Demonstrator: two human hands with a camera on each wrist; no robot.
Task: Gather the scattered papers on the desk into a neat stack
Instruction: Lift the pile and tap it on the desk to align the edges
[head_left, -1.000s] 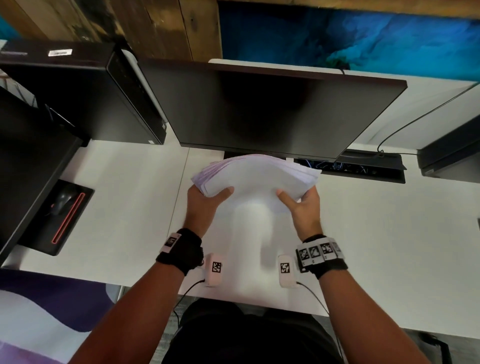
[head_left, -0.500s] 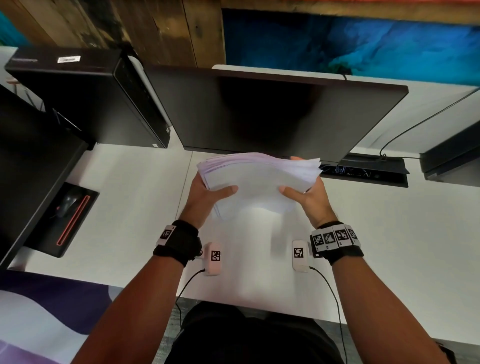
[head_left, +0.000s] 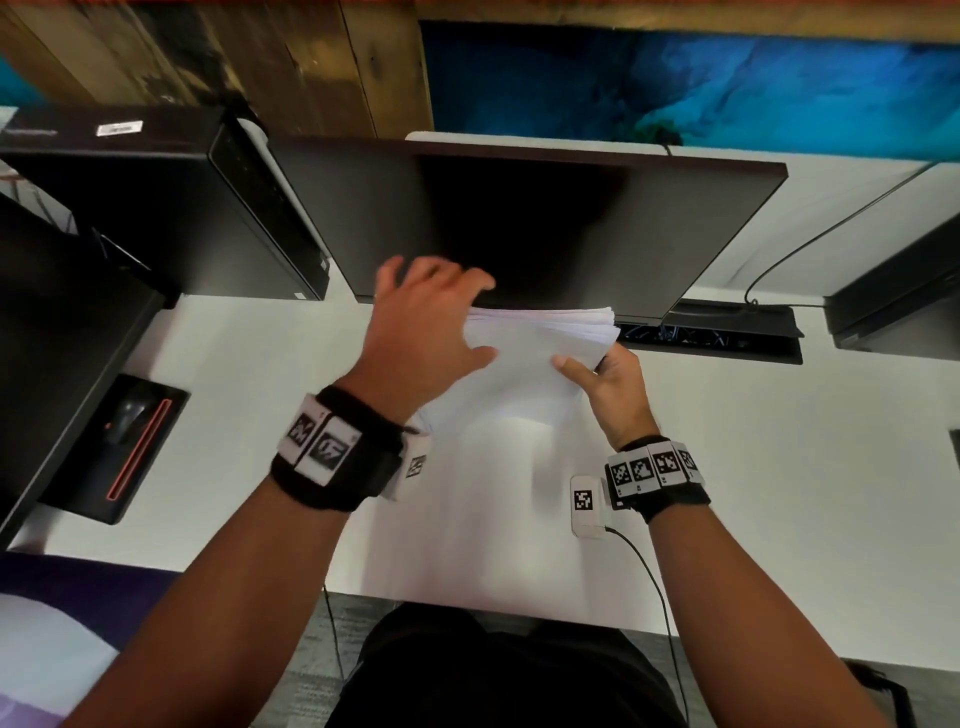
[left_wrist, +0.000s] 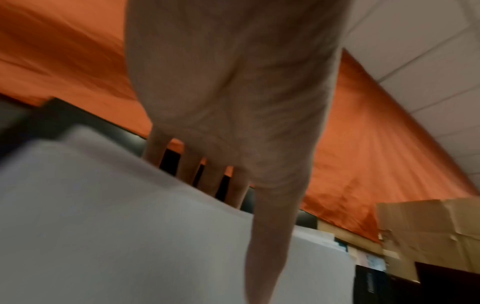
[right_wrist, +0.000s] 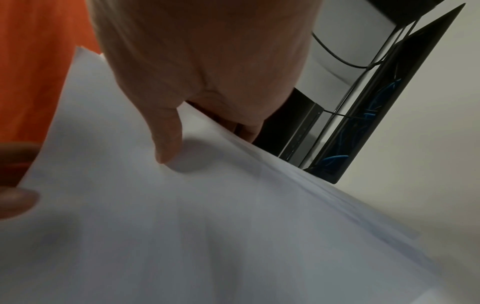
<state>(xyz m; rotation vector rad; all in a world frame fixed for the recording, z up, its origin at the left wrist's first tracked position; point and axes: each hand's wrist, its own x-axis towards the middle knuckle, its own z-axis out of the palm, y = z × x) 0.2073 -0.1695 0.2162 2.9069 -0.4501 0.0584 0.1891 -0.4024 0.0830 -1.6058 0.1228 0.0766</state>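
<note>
A thick stack of white papers (head_left: 535, 358) stands on edge above the white desk (head_left: 779, 467), just in front of the monitor. My right hand (head_left: 597, 371) grips its right side, thumb on the near face and fingers behind. In the right wrist view the thumb of the right hand (right_wrist: 197, 102) presses into the stack of papers (right_wrist: 233, 226). My left hand (head_left: 447, 317) hovers blurred over the stack's upper left, fingers spread. In the left wrist view the left hand (left_wrist: 228, 133) has straight fingers reaching past the top edge of the stack of papers (left_wrist: 103, 226).
A dark monitor (head_left: 519, 223) stands right behind the stack. A black computer tower (head_left: 156, 208) sits at the back left. A mouse (head_left: 127, 415) lies on a black pad at the left. A cable slot (head_left: 711, 332) opens behind the right hand.
My left hand has let go of the stack's left edge and risen over its upper left. The right hand keeps its grip, and the stack's far edge looks more even.
</note>
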